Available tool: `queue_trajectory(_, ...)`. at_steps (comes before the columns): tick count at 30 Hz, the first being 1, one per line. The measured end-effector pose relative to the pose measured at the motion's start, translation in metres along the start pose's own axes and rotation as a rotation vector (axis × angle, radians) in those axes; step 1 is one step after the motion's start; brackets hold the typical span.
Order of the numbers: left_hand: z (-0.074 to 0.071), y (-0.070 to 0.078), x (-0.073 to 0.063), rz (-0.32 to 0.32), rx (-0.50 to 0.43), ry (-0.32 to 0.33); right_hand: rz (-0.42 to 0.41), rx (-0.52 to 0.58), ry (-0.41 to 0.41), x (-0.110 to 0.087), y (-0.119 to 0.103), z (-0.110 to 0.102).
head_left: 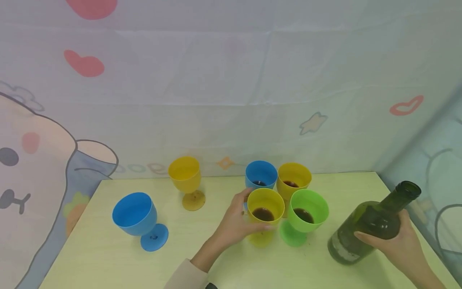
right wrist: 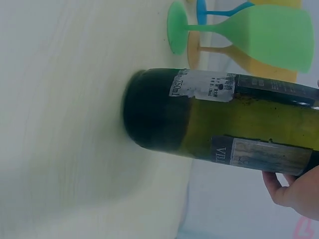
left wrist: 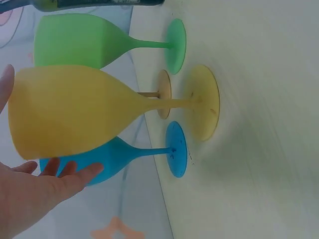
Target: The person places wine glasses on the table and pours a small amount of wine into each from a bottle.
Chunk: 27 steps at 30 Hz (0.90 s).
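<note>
My left hand [head_left: 234, 222] is spread around the bowl of the front yellow goblet [head_left: 266, 204], thumb on the near side and fingers beyond. In the left wrist view its fingers [left wrist: 75, 175] look fairly straight, in front of the blue goblet [left wrist: 112, 162]; contact with the yellow bowl is unclear. That goblet's foot is on the table. My right hand [head_left: 400, 245] grips a dark green wine bottle [head_left: 371, 224] around its upper body. The bottle's base is at or very near the tabletop. Beside the yellow goblet stands a green goblet [head_left: 306, 210].
Behind these are a blue goblet [head_left: 261, 173] and another yellow goblet [head_left: 294, 176]. All of this cluster holds a little dark liquid. Farther left stand a blue goblet [head_left: 135, 214] and a yellow goblet [head_left: 185, 176]. A printed curtain [head_left: 231, 80] hangs along the table's [head_left: 119, 265] back edge.
</note>
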State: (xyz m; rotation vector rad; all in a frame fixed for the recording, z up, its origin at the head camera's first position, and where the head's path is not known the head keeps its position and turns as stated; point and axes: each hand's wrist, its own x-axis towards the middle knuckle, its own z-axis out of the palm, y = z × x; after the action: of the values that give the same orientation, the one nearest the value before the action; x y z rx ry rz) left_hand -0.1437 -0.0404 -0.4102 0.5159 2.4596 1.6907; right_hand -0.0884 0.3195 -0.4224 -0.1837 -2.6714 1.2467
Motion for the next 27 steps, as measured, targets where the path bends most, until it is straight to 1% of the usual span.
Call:
queue_trajectory(3,-0.005,-0.004,-0.004,-0.007,-0.009,0.013,-0.007,0.003,0.01,-0.001,0.004,-0.001)
queue_trajectory(6,-0.012,-0.009,-0.009,-0.004,-0.037,0.035,-0.022,0.002,0.008,-0.001,0.006,-0.002)
queue_trajectory(11,-0.028,-0.016,-0.016,0.012,-0.06,0.112,-0.031,0.006,0.008,-0.002,0.007,-0.001)
queue_trajectory(16,-0.047,-0.024,-0.02,0.008,-0.033,0.201,-0.051,0.021,0.015,-0.001,0.007,-0.002)
queue_trajectory(19,-0.059,-0.027,-0.022,-0.001,0.0,0.246,-0.035,0.012,0.006,-0.002,0.007,-0.002)
queue_trajectory(23,-0.075,-0.028,-0.025,-0.019,0.04,0.287,-0.019,-0.004,0.001,-0.002,0.007,0.0)
queue_trajectory(27,-0.09,-0.027,-0.028,-0.034,0.065,0.321,-0.03,0.004,0.014,-0.001,0.008,0.001)
